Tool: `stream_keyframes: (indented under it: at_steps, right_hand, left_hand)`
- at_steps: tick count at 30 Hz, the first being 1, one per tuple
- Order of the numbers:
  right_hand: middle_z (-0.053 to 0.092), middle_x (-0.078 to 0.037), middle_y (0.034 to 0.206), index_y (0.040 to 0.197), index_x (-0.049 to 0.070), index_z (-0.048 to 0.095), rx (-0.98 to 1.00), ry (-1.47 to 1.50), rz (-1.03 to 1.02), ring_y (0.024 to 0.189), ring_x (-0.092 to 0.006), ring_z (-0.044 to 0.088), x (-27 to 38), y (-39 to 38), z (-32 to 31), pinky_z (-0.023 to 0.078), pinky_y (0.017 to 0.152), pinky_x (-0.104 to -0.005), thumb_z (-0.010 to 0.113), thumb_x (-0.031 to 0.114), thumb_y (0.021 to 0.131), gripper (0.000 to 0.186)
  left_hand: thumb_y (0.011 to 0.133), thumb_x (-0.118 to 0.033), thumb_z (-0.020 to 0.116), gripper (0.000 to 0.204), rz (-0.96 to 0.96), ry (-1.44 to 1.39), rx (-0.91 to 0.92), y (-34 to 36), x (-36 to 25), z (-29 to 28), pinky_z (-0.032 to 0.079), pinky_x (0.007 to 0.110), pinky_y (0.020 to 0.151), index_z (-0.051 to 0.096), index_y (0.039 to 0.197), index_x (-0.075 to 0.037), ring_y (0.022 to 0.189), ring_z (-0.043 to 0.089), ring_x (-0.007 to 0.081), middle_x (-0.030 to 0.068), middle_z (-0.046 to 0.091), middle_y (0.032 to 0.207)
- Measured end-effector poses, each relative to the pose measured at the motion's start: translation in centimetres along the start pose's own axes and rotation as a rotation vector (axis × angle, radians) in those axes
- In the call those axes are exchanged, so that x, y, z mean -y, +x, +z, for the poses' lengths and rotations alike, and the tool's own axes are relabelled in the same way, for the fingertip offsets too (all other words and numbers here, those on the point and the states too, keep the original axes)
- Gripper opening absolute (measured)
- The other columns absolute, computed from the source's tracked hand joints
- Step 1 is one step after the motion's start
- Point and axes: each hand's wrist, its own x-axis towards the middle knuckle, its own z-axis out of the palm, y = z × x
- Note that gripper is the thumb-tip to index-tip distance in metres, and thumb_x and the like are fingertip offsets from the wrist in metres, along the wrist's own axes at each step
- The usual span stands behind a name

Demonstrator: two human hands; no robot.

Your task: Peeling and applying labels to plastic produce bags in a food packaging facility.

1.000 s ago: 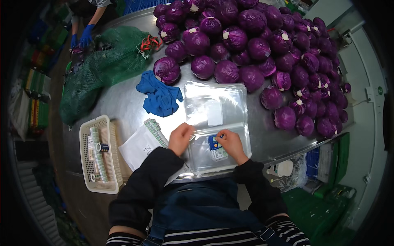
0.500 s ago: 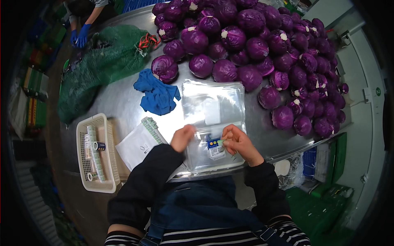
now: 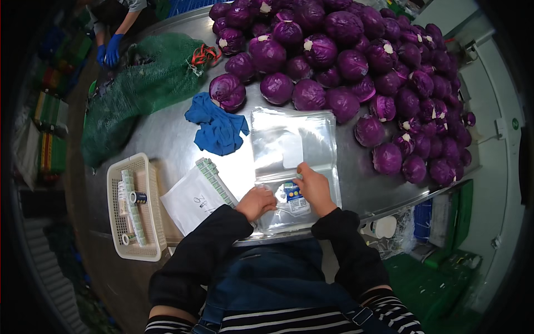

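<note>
A stack of clear plastic bags (image 3: 272,133) lies flat on the metal table in front of me. Near its lower end is a blue and white printed label (image 3: 296,199), with a small green sticker (image 3: 288,186) at its upper left corner. My left hand (image 3: 257,204) rests on the bags left of the label, fingers laid out towards it and nothing seen in them. At the label's upper right edge, my right hand (image 3: 314,188) touches the bags with bent fingers; thumb and forefinger are a little apart, and no held object shows.
Purple cabbages (image 3: 311,94) are heaped across the back and right. Left of the bags lie a blue cloth (image 3: 222,133), a white paper (image 3: 189,200) with a strip of green stickers (image 3: 216,179), and a cream basket (image 3: 158,234) of rolls. Beyond are a green net sack (image 3: 150,78) and another person's blue-gloved hands (image 3: 113,50).
My right hand, which pinched a small green sticker above the label, has lowered to the bag. The green sticker now shows on the label. My left hand has come down onto the bags.
</note>
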Motion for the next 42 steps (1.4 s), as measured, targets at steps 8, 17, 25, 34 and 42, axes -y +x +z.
stream_keyframes:
  at_steps: [8, 17, 25, 34, 42]
  right_hand:
    - [0.06, -0.006, 0.077, 0.104, 0.003, 0.047, 0.294, 1.151, 0.2, 0.063, -0.0138, 0.058, -0.2, -0.8, -3.7, 0.046, 0.058, -0.0314, 0.061, 0.003, 0.095, 0.017]
    - [0.066, -0.014, 0.07, 0.103, 0.002, 0.05, 0.108, -0.294, -0.087, 0.068, -0.0351, 0.068, 0.0, 0.3, 2.5, 0.052, 0.058, -0.0446, 0.067, 0.021, 0.088, 0.029]
    - [0.054, 0.002, 0.065, 0.094, 0.005, 0.053, 0.151, 0.949, 0.171, 0.059, -0.0048, 0.05, 0.5, 1.0, -4.7, 0.04, 0.053, -0.0224, 0.071, 0.01, 0.092, 0.019]
    - [0.058, -0.012, 0.085, 0.093, 0.003, 0.053, 0.275, 0.413, -0.122, 0.081, -0.0324, 0.06, -0.5, 1.9, 1.1, 0.05, 0.071, -0.0388, 0.069, -0.003, 0.076, 0.024]
    - [0.063, -0.014, 0.091, 0.094, 0.005, 0.057, 0.054, 0.072, -0.058, 0.086, -0.0372, 0.062, -0.7, 1.2, -1.2, 0.049, 0.072, -0.0456, 0.073, 0.012, 0.079, 0.023]
  left_hand:
    - [0.098, -0.018, 0.057, 0.019, -0.699, -0.912, -0.941, 2.9, 2.5, -3.7, 0.044, 0.03, 0.068, 0.061, 0.093, 0.0, 0.071, 0.052, 0.0113, 0.0033, 0.055, 0.072]
    - [0.08, -0.03, 0.078, 0.029, 0.076, 0.095, 0.056, 0.6, -2.1, -1.4, 0.046, 0.041, 0.082, 0.063, 0.097, -0.012, 0.094, 0.059, 0.0319, 0.0075, 0.061, 0.098]
    - [0.096, -0.021, 0.061, 0.018, -0.408, -0.423, -0.3, 1.5, 1.0, 0.5, 0.046, 0.036, 0.068, 0.065, 0.088, -0.006, 0.071, 0.058, 0.0227, 0.0063, 0.057, 0.071]
    - [0.081, -0.022, 0.077, 0.022, -0.002, -0.143, -0.213, 1.5, -1.0, -2.8, 0.048, 0.041, 0.08, 0.063, 0.092, -0.009, 0.089, 0.059, 0.0309, 0.0092, 0.061, 0.092]
    - [0.088, -0.026, 0.07, 0.018, -0.105, -0.092, -0.008, 0.7, -0.4, 0.3, 0.047, 0.042, 0.082, 0.07, 0.094, -0.008, 0.089, 0.06, 0.034, 0.0115, 0.065, 0.086]
